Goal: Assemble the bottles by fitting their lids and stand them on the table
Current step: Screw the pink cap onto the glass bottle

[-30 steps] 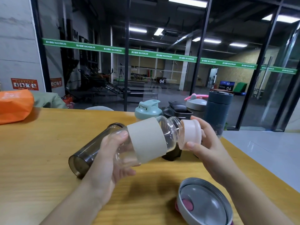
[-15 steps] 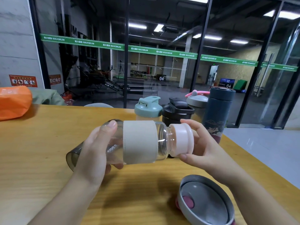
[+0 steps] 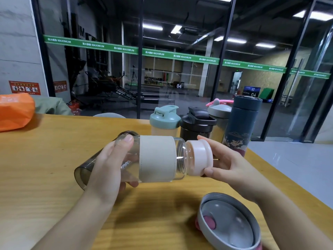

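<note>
Above the counter (image 3: 45, 159), mid-frame: clear bottle (image 3: 156, 159) with a beige sleeve held horizontal, off the surface. Left hand (image 3: 108, 170) wraps its base end, thumb on top, grip closed around the glass. Right hand (image 3: 228, 163) has the pink lid (image 3: 199, 157) seated on the neck, fingers and thumb curled round its rim. Smoky grey bottle (image 3: 86, 168) lies on its side behind the left hand. Grey lid (image 3: 228, 222) sits upside down near the front edge. Four capped bottles stand at the far edge: teal-lid (image 3: 164, 121), black (image 3: 197, 123), grey with pink loop (image 3: 219, 114), dark blue flask (image 3: 241, 121). Orange bag (image 3: 14, 110) far left.
</note>
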Tool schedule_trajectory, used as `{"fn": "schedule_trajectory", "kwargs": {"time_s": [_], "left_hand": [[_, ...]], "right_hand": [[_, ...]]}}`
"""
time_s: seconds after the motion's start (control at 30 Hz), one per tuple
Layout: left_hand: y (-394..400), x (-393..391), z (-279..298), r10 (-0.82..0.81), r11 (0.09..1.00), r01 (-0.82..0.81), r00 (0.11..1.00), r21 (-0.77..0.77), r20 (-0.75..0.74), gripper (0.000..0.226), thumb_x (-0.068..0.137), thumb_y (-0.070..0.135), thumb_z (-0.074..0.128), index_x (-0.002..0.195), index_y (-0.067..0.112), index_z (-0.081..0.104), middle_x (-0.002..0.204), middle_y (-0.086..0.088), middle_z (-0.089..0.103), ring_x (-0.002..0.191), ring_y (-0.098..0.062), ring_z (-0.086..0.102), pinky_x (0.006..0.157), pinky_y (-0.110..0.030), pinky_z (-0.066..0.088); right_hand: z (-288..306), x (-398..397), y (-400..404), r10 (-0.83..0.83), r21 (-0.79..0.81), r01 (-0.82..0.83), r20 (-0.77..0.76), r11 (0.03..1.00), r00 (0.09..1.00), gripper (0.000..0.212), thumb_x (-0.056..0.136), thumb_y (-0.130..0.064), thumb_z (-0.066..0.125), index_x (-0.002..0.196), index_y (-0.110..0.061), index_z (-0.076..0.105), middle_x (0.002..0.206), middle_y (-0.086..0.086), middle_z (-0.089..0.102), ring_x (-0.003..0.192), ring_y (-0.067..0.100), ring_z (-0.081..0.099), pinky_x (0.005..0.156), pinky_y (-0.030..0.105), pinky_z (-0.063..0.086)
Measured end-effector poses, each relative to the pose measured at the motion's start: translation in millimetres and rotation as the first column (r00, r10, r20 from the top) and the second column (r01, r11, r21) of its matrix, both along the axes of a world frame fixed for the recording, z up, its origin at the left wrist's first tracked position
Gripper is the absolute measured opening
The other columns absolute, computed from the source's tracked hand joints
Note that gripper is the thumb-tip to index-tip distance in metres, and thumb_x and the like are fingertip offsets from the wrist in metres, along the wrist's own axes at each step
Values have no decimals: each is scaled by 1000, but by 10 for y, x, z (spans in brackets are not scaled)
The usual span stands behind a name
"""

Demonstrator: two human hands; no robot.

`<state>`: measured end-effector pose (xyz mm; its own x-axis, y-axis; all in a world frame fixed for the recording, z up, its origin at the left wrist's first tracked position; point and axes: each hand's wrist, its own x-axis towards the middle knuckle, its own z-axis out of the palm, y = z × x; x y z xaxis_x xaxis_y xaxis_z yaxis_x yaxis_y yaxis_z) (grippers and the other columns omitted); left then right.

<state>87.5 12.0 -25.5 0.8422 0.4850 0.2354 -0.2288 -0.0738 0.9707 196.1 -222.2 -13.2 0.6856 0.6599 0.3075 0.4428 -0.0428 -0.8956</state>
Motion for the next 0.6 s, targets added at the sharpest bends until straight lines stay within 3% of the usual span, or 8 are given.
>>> {"fn": "schedule_trajectory", "kwargs": {"time_s": [0.1, 0.23, 0.4, 0.5, 0.6], "left_hand": [[-10, 16, -23, -28, 1000, 27, 999, 3, 17, 69, 61, 70, 47, 106, 22, 68, 87, -7, 74, 52, -30, 61, 62, -40, 39], [-22, 30, -39, -20, 1000, 20, 999, -18, -35, 60, 67, 67, 47, 105, 25, 66, 85, -2, 75, 49, -24, 61, 58, -33, 35], [-32, 24, -37, -18, 999, 14, 996, -50, -82, 61, 69, 67, 43, 107, 24, 64, 93, -4, 73, 48, -20, 60, 54, -31, 31], [-16, 20, -34, -12, 997, 4, 996, -79, -92, 61, 68, 67, 44, 107, 24, 64, 88, -3, 72, 46, -19, 59, 54, -32, 31], [-4, 18, -19, -4, 996, -4, 996, -90, -90, 60, 68, 65, 44, 105, 23, 65, 81, -2, 70, 44, -20, 58, 53, -30, 31]], "right_hand": [[-9, 18, 19, -10, 28, 13, -101, 1000, 995, 66, 64, -40, 71, 128, -33, 53, 107, 10, 68, 82, 24, 68, 72, 31, 56], [-17, 0, 61, -10, 28, 15, -154, 999, 988, 59, 70, -52, 64, 121, -22, 56, 92, 28, 62, 68, 27, 65, 57, 27, 53], [-3, -4, 58, -18, 108, 39, -195, 993, 981, 48, 77, -42, 60, 123, -38, 48, 93, 7, 67, 65, 32, 65, 52, 28, 52], [-7, 38, 7, 80, 87, -64, -195, 994, 978, 71, 63, -27, 79, 126, -37, 50, 113, 3, 63, 73, 29, 65, 61, 29, 53], [-7, 50, -26, 112, 40, -107, -166, 993, 980, 78, 62, -16, 75, 132, -34, 46, 117, -1, 62, 76, 24, 64, 67, 29, 52]]}}
